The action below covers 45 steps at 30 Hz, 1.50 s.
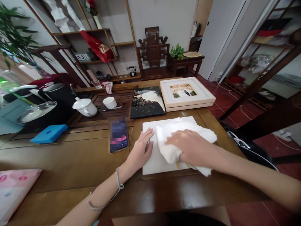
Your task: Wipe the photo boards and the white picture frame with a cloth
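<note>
A flat white board (155,164) lies on the wooden table in front of me. My left hand (141,148) rests on its left edge, fingers stretched out and holding nothing. Bunched on top of the board is a white cloth (169,152), which covers much of its right side. My right hand (188,146) is closed over the cloth and presses it against the board; it looks slightly blurred. A small yellowish mark on the board shows just below the cloth.
Behind the board lie a dark photo panel (147,102) and a pale framed picture (188,94). To the left are a phone (118,136), a white lidded cup (85,107), a small white bowl (109,102), a blue block (49,134) and a pink-and-white package (17,191).
</note>
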Available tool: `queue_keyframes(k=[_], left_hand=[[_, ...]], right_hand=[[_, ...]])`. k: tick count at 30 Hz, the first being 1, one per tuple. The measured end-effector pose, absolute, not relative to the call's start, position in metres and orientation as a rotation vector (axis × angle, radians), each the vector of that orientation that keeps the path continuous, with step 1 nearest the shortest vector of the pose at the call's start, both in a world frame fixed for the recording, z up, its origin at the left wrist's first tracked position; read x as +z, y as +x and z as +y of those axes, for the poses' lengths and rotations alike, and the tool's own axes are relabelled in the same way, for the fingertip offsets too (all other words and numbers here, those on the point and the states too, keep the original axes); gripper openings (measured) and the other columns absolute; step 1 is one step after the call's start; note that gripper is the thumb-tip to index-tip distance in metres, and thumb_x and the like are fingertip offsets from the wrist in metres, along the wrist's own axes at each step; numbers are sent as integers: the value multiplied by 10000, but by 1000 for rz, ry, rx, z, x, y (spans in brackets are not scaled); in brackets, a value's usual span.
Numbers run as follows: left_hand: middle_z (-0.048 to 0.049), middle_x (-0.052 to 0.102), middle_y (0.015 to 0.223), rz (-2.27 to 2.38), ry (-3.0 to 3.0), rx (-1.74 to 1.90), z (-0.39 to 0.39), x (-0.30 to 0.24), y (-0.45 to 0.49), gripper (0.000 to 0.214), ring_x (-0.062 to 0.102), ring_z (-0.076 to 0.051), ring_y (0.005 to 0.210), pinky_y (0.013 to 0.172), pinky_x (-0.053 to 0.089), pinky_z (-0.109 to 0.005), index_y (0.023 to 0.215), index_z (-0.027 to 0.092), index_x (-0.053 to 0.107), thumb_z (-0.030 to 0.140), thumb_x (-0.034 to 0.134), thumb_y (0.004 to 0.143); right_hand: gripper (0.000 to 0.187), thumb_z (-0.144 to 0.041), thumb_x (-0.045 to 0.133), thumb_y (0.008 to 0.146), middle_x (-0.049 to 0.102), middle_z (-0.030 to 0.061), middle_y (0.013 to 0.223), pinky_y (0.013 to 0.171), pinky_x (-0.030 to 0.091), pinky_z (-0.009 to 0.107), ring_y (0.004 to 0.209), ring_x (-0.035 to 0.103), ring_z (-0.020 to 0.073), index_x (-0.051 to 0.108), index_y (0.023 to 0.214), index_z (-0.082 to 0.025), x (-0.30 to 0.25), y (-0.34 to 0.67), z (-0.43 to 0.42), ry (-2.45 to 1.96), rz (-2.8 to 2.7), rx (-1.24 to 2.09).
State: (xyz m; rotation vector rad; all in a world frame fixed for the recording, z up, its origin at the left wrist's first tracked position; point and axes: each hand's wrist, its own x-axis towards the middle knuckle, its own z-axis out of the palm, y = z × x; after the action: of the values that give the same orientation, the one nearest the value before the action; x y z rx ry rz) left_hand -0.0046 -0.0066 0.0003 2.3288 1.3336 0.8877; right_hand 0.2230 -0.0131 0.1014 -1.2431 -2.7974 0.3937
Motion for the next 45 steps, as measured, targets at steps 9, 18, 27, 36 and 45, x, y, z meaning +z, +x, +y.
queue_keyframes(k=[9,18,27,36,45], left_hand=[[-159,621,1281,1315,2319,847,-9,11,-3,262,535,-290,1302,1138,382,-553,1162,169,576,167,411,958],[-174,588,1372,1306,2309,822,-8,10,-3,296,484,-296,1370,1180,303,-585,1211,159,572,172,407,965],[-179,577,1402,1314,2320,852,-7,2,-5,285,449,-276,1407,1195,282,-586,1204,152,577,183,427,964],[-172,597,1377,1298,2332,873,-5,3,-5,258,484,-268,1381,1185,300,-589,1175,166,583,185,440,961],[-184,596,1369,1288,2344,868,-3,1,-7,236,487,-281,1377,1179,315,-586,1145,158,594,206,446,966]], right_hand=[[301,-146,545,772,736,81,1027,760,427,311,911,630,241,715,1017,-188,90,173,71,-1180,-2576,618],[463,-30,527,705,687,142,1064,869,440,382,1084,574,310,692,1117,-161,80,210,59,-1186,-2635,542],[772,-8,518,600,614,118,1354,937,465,493,1104,537,306,573,1356,-153,45,286,-14,-1241,-2482,381],[886,-4,513,510,589,85,1394,1014,454,486,1237,493,287,564,1372,-203,53,298,-46,-1170,-2469,646],[762,-53,542,635,531,120,1459,1138,316,554,1403,398,307,546,1389,-161,35,284,48,-1242,-2426,366]])
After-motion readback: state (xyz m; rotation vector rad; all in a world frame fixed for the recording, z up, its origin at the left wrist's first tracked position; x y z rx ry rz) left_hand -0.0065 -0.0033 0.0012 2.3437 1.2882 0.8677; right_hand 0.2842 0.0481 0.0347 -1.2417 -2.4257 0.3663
